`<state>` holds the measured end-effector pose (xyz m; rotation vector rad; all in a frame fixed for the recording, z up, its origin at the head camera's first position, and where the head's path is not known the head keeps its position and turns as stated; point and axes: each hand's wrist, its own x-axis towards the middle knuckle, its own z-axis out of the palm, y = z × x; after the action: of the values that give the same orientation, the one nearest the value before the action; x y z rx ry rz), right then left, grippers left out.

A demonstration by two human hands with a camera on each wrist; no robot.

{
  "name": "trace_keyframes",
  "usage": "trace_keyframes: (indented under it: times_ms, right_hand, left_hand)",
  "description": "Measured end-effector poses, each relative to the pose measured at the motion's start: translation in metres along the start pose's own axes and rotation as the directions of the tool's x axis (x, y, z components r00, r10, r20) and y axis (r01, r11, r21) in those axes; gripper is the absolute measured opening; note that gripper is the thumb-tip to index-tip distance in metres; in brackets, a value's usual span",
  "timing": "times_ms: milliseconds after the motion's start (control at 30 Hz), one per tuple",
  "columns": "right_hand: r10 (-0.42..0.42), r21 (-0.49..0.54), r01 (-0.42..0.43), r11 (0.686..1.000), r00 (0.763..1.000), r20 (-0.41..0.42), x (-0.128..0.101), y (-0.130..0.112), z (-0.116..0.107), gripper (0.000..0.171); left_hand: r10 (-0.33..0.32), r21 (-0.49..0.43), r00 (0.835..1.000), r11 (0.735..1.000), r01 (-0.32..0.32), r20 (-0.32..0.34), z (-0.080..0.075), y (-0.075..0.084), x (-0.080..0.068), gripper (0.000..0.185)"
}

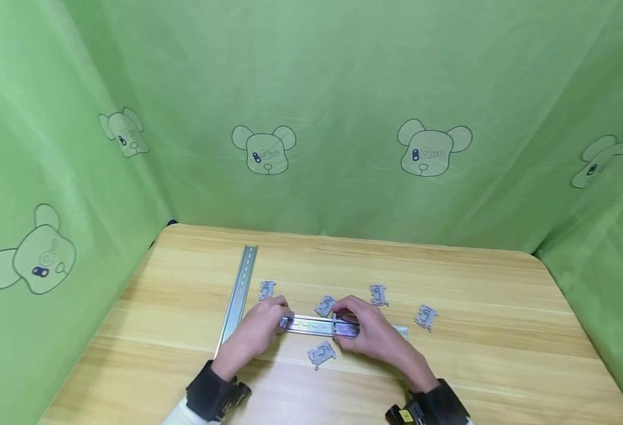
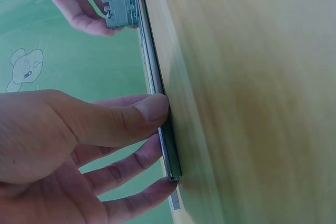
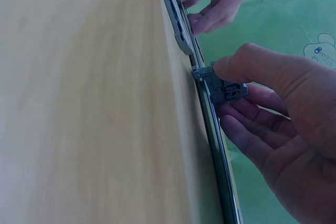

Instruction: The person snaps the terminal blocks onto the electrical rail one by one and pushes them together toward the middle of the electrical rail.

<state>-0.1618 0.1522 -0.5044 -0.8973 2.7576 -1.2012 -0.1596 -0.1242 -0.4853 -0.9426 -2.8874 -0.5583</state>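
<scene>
Clipping a block onto the rail

My left hand (image 1: 260,326) is gripping the metal rail (image 1: 311,326); my right hand (image 1: 367,330) is pinching a grey terminal block (image 3: 224,90) on it.

Open wood along the near edge of the table (image 1: 502,378) and across its far right. Blocked at centre by the short rail (image 1: 316,326) under both hands, ringed by loose grey clips (image 1: 427,316) far and near of it. Barred on the left by the long rail (image 1: 239,292); hemmed by green cloth walls (image 1: 343,88)
</scene>
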Motion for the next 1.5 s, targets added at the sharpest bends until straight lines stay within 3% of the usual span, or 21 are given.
trace_keyframes:
  times_ms: [400,1500]
  right_hand:
    - [-0.006,0.047,0.005,0.999,1.000,0.024,0.013,-0.008,0.008,0.056]
    - [-0.037,0.008,0.037,0.999,0.998,0.046,0.016,-0.013,0.009,0.058]
  left_hand:
    - [-0.008,0.004,1.000,1.000,0.008,-0.003,0.000,0.001,0.003,0.034]
    - [-0.028,0.005,1.000,1.000,0.028,0.004,0.001,-0.001,0.004,0.031]
